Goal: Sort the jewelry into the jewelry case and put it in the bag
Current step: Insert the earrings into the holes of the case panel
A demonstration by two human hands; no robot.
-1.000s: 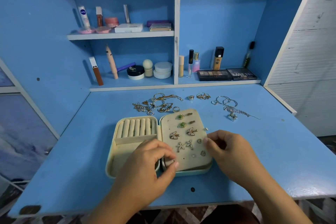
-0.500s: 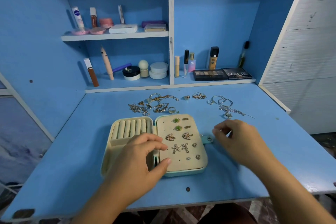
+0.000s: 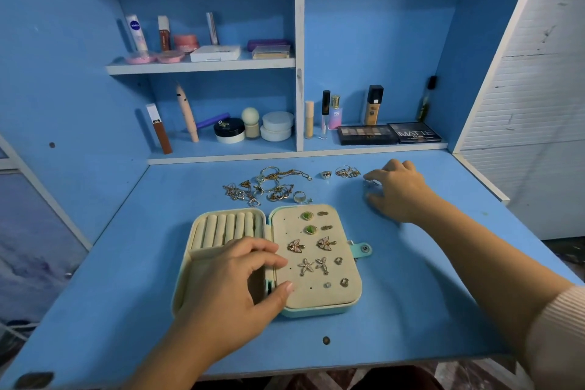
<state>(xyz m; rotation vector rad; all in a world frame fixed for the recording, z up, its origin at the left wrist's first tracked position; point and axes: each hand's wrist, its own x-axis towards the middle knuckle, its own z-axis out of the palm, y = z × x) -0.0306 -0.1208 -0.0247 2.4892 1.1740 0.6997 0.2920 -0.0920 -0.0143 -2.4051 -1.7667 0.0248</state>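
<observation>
Setting: blue desk (image 3: 411,310) beneath blue shelves (image 3: 202,66) lined with cosmetics, with two eyeshadow palettes (image 3: 389,133) at the far right of the lower shelf.
Case: jewelry case (image 3: 316,311) lying open at the near middle of the desk, ring rolls (image 3: 228,226) in the left half, earring panel (image 3: 316,293) in the right half, snap tab (image 3: 364,248) sticking out to the right.
Done: earring panel largely filled, with green studs, small gold pieces, butterflies, starfish and a few tiny studs pinned mostly in pairs.
Left to do: ring rolls bare as far as visible. Tangled heap of gold chains and hoops (image 3: 266,187) just beyond the case, a lone ring (image 3: 326,174) and a small gold cluster (image 3: 346,171) farther right, all loose on the desk.
Left hand: left hand (image 3: 234,288) resting on the case across the hinge, fingers spread and relaxed, thumb tip on the near part of the panel, gripping nothing.
Right hand: right hand (image 3: 399,193) stretched to the far right, fingers curved down over silver pieces (image 3: 373,183). Impossible to tell whether pinched or merely touched.
Bag: none in view.
Progress: judged well short of halfway, with earrings sorted and rings, chains, closing and bagging to come.
</observation>
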